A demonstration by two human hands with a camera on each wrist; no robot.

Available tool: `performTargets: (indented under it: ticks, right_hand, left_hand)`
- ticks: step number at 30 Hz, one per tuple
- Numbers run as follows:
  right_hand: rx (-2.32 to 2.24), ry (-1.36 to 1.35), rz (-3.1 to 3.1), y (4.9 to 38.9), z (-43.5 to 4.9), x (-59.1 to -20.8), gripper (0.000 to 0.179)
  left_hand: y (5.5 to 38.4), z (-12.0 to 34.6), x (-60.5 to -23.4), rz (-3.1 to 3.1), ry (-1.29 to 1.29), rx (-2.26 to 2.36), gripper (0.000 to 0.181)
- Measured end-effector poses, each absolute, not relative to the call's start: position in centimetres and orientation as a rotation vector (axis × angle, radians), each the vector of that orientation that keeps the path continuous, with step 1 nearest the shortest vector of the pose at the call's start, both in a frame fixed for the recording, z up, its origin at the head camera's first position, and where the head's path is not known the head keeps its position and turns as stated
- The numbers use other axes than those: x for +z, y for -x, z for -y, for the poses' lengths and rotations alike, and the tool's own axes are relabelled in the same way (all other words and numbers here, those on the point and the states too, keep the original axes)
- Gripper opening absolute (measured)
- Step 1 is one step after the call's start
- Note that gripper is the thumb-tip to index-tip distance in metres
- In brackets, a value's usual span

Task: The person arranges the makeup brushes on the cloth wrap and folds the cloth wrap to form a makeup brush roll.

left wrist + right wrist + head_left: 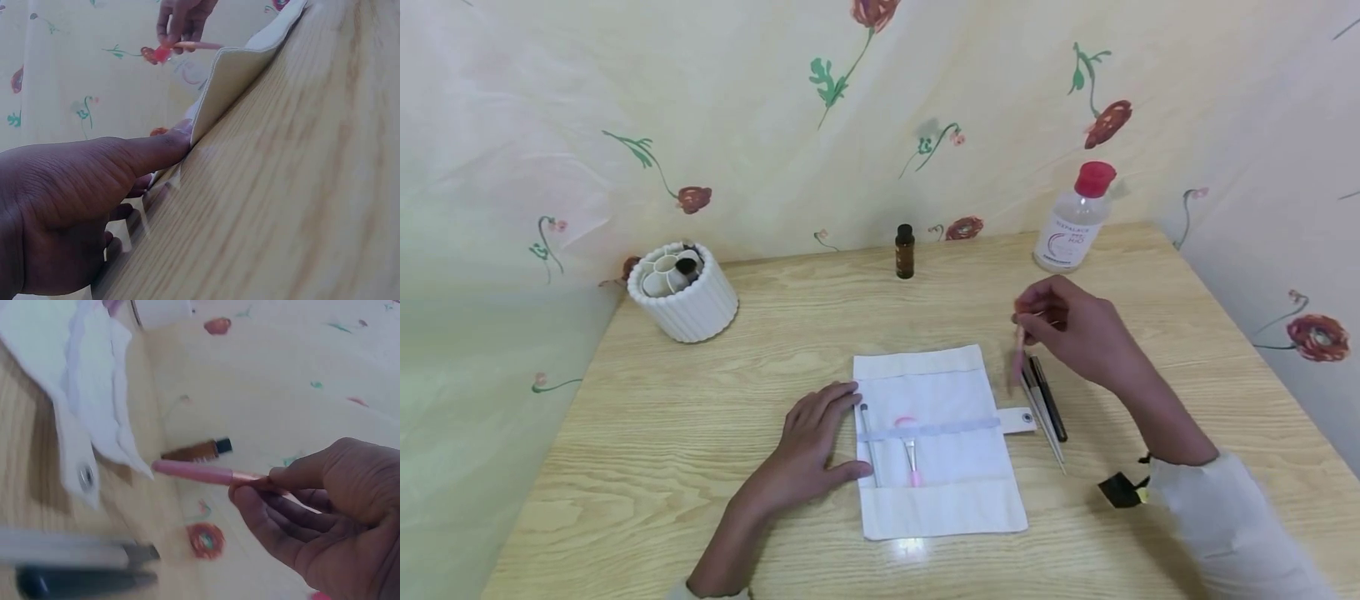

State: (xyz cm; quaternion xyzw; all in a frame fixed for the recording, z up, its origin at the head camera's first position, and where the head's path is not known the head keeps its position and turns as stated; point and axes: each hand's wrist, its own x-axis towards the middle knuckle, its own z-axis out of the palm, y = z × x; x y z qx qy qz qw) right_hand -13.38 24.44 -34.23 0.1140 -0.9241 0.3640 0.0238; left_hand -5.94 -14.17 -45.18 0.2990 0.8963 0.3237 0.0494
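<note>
Two hands are working at a white brush roll [940, 510], which is lying spread flat on the wooden table [760, 333]. The left hand [808, 454] is resting along the roll's left edge, fingers loosely spread and thumb pressing the cloth, presumably to stop it sliding. The right hand [1075, 329] is holding a pink-handled brush [194, 473] just beyond the roll's right side, thumb and fingers pinching its coppery part, so the pink handle is hanging free and pointing downward. Its bristle end is hidden behind the fingers, so I cannot fairly tell its shape.

Inside the roll, a lilac band [962, 428] is running across a slim brush [870, 450] and a small pink brush [912, 458], probably to hold each upright in its place. A black brush [1049, 400] and a silvery brush [1043, 417] are lying side by side near the snap tab [1018, 420] (both within easy reach of the right hand), while a ribbed white holder [700, 304] is standing well apart.
</note>
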Motion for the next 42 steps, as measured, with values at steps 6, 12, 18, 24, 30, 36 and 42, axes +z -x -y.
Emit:
performTargets:
  ticks: [6,12,18,24,30,36,42]
  right_hand:
    - [1.428,-0.482,2.796,14.1,-20.8,-35.7,0.022]
    - [1.59,-0.542,2.787,14.4,-17.7,-37.4,0.022]
    - [1.579,-0.571,2.863,14.1,-15.8,-39.0,0.018]
    - [1.539,-0.629,2.967,13.5,-15.0,-39.7,0.014]
    - [1.534,-0.748,3.037,12.9,-14.9,-40.2,0.009]
    - [1.413,-0.888,3.045,12.2,-15.1,-40.3,0.006]
    - [1.237,-1.022,3.064,11.5,-15.4,-40.2,0.011]
  left_hand:
    - [5.9,14.2,-45.1,-2.715,-0.889,0.992,0.09]
    - [5.8,14.2,-44.9,-2.706,-0.88,1.003,0.09]
    - [5.9,14.2,-44.8,-2.731,-0.893,0.974,0.09]
    - [5.8,14.2,-44.6,-2.738,-0.883,0.959,0.09]
    - [5.8,14.2,-44.6,-2.743,-0.882,0.954,0.09]
    - [5.8,14.2,-44.6,-2.74,-0.879,0.954,0.091]
    - [5.9,14.2,-44.7,-2.739,-0.89,0.956,0.091]
